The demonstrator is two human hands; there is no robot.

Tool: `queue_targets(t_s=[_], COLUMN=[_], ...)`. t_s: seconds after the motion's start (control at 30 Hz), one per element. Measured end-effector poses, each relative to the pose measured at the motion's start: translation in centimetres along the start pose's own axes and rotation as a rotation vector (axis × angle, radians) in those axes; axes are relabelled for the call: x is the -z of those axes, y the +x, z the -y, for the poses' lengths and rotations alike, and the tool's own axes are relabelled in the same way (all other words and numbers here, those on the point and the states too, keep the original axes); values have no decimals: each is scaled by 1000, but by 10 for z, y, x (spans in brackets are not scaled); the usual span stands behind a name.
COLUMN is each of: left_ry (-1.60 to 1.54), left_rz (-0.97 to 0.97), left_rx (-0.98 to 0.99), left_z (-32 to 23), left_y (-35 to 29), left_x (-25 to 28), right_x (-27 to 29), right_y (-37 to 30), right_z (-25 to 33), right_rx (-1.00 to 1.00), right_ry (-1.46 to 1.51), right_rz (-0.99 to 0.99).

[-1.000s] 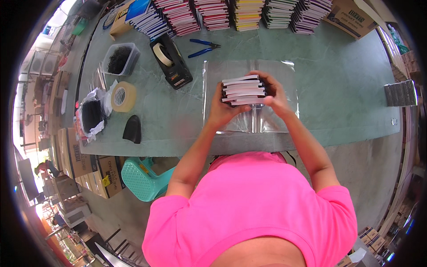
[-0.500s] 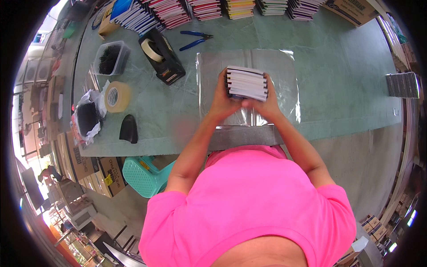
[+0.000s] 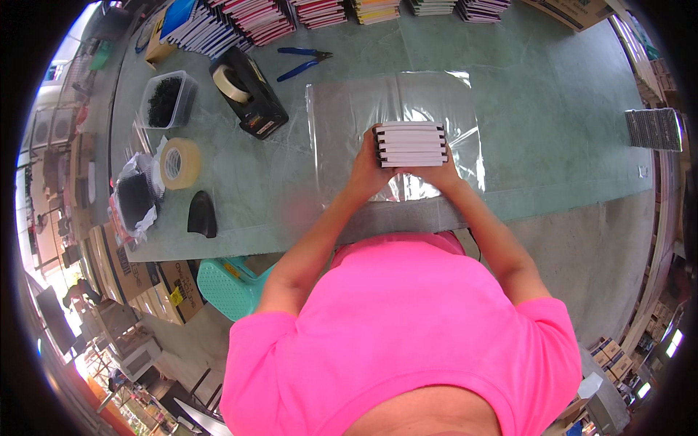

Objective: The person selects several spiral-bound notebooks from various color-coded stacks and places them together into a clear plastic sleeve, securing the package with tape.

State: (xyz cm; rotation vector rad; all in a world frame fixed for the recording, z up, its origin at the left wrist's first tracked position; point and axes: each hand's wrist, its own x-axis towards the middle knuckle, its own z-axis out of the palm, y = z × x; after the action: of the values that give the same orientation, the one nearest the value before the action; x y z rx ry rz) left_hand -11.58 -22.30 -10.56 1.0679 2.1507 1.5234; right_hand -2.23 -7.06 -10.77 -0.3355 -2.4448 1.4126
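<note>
A stack of small notebooks (image 3: 411,144) with white page edges and dark covers stands between my two hands. My left hand (image 3: 368,168) wraps round its left side, and my right hand (image 3: 440,172) closes on its right side and near edge. Below the stack, a clear plastic sheet (image 3: 331,116) lies flat and shiny on the green table (image 3: 552,116), reaching close to the front edge. The notebooks' edges sit nearly flush, alternating a little at the sides. My fingertips are partly hidden behind the stack.
Left on the table are a black tape dispenser (image 3: 251,94), blue cutters (image 3: 304,62), a tape roll (image 3: 180,163), a tub of black bits (image 3: 169,100) and a black curved piece (image 3: 202,214). Notebook piles (image 3: 318,11) line the back. A teal stool (image 3: 231,287) stands below.
The stack, tilted before, is now straight and its notebooks are more evenly lined up. Both hands still hold it, slightly nearer to me. The whole view has shifted a little.
</note>
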Motion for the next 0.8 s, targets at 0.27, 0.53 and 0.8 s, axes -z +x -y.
queue_targets(t_s=[0.27, 0.53, 0.8], left_ry=[104, -501, -368], left_rz=[-20, 493, 471], left_rx=[-40, 676, 763], left_z=[9, -67, -57], left_y=[3, 55, 51], left_x=[-4, 54, 43], right_x=[15, 47, 51], right_y=[8, 42, 49], right_z=[7, 58, 65], right_rx=[-153, -491, -449], right_ry=[128, -99, -420], right_rz=[79, 292, 344])
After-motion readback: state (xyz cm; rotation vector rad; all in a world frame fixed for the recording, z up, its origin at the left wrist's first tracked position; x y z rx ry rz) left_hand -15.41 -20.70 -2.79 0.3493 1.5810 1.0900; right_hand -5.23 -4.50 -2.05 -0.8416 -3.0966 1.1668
